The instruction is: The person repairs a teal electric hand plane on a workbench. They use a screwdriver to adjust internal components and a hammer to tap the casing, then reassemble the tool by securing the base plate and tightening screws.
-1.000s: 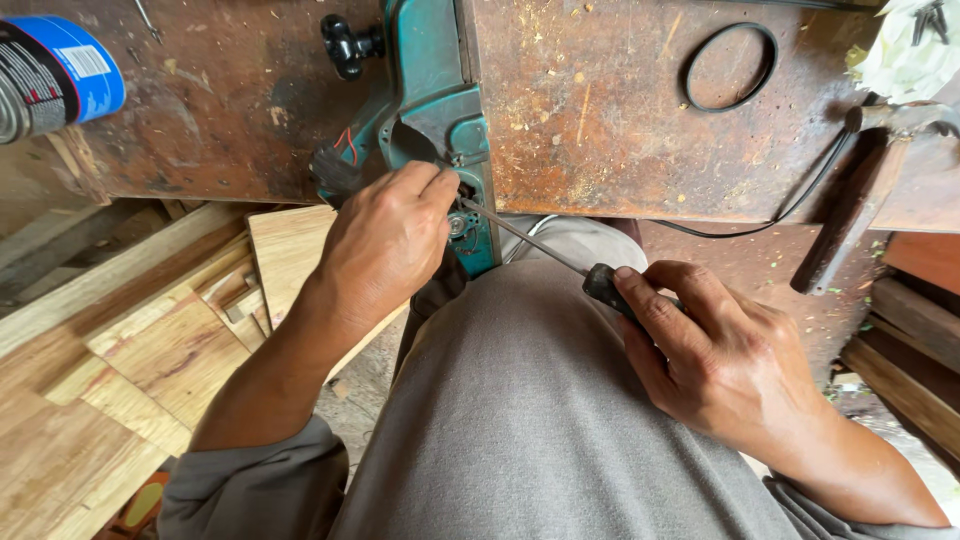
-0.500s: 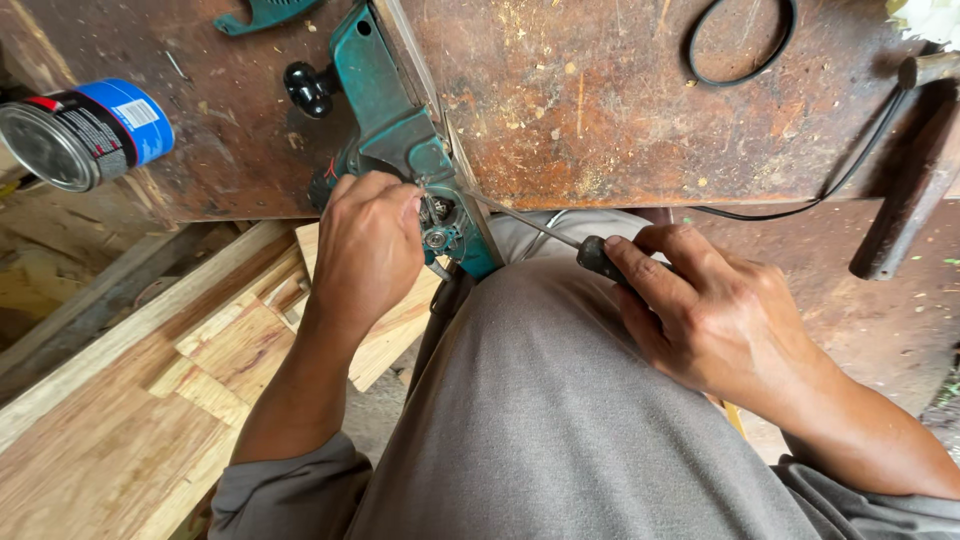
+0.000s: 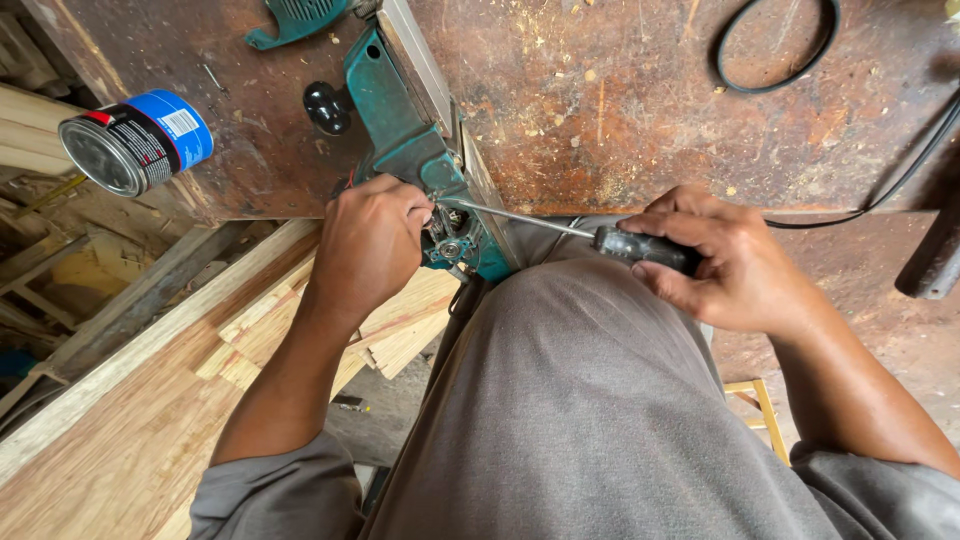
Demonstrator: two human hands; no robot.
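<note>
Head view, looking straight down: nearest the camera is the person's grey-clothed lap, with both forearms reaching forward over it to the bench edge. The right hand (image 3: 735, 265) is closed in a full fist around the dark handle of a screwdriver (image 3: 560, 228). Its thin metal shaft lies nearly level, its long axis running from the right hand leftward and slightly away, the tip meeting the exposed mechanism at the near end of a teal power tool (image 3: 420, 150). The left hand (image 3: 370, 245) sits right against that same end, fingers curled shut and pressing on the housing just left of the tip; whether they pinch a small part cannot be told. Farther off, on the worn wooden bench (image 3: 620, 110), lie a blue-labelled can (image 3: 135, 142) on its side and a black rubber ring (image 3: 775, 45).
</note>
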